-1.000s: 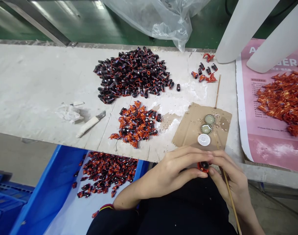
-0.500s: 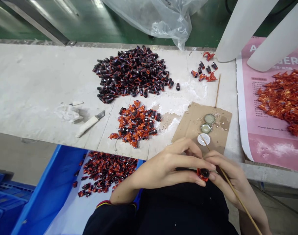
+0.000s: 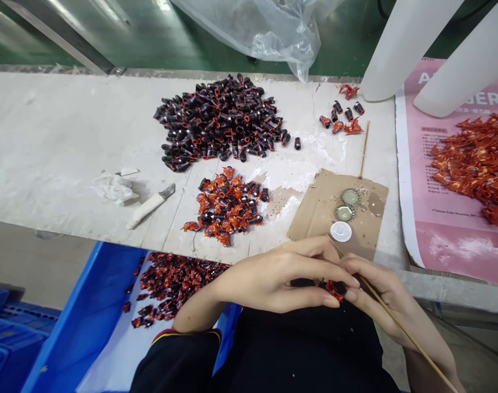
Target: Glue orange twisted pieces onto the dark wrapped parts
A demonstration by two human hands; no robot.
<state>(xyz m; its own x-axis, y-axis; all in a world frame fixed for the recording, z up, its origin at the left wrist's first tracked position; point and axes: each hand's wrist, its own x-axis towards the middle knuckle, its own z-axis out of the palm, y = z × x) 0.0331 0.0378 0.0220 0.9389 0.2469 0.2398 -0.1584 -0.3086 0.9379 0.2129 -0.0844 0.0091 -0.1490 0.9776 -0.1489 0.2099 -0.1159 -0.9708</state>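
1. Well, the left hand (image 3: 285,278) and the right hand (image 3: 385,295) met just above the lap, their fingers curled and pressed together rather than spread.
2. The left hand's fingertips (image 3: 347,279) pinched a small black-and-orange piece (image 3: 337,289) from one side, and the right hand's fingers closed against it from the other, partly hiding it.
3. The right hand also held a thin bamboo stick (image 3: 408,327), which ran through its fingers, with the upper end showing beyond the left hand.
4. Both forearms angled inward, the left one coming from a dark sleeve (image 3: 179,355) with yellow-and-red trim, above a black garment (image 3: 306,349).
5. Just past the fingers, a brown cardboard sheet (image 3: 314,213) lay on the bench (image 3: 48,136), carrying two crown caps (image 3: 347,204) and a white round cap (image 3: 341,231).
6. Left of the hands, a blue crate (image 3: 105,273) held a heap of orange-and-black pieces (image 3: 175,289).
7. Farther out on the bench sat a mixed orange pile (image 3: 228,207), a larger dark pile (image 3: 220,123), and a white-handled knife (image 3: 150,204).
8. To the right, orange wrappers (image 3: 478,169) lay on a pink printed sheet (image 3: 437,245), partly under two white tubes (image 3: 408,43).
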